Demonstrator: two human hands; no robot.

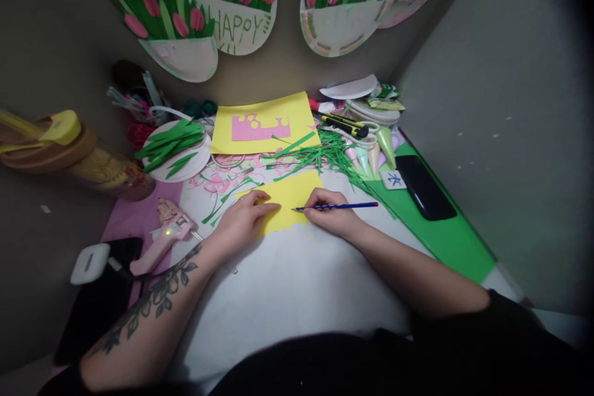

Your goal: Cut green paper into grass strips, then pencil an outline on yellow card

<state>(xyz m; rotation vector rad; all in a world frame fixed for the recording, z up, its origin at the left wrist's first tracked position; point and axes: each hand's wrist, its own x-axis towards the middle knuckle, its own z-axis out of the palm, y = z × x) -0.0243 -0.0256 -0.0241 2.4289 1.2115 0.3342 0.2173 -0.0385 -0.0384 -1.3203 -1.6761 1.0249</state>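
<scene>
A blue pencil [343,205] with a reddish end lies in the pinch of my right hand [330,213]. Its tip is at the surface of a yellow sheet of paper [297,192], near the sheet's lower middle. My left hand [244,219] rests on the left part of that sheet, fingers stretched out and holding nothing. Behind the sheet are green paper strips [320,151] and pink paper scraps [218,182]. Farther back lies a larger yellow sheet [260,102] with a pink cut-out remnant [260,130] on it.
At left are a pink glue gun [164,238] with a lit green light, a white case [90,263], a tumbler [111,167] and a paper plate [197,158] with green leaves. At right lie a dark phone [424,189], scissors [366,136] and a cutter [346,125]. Tulip plate crafts [241,25] hang behind.
</scene>
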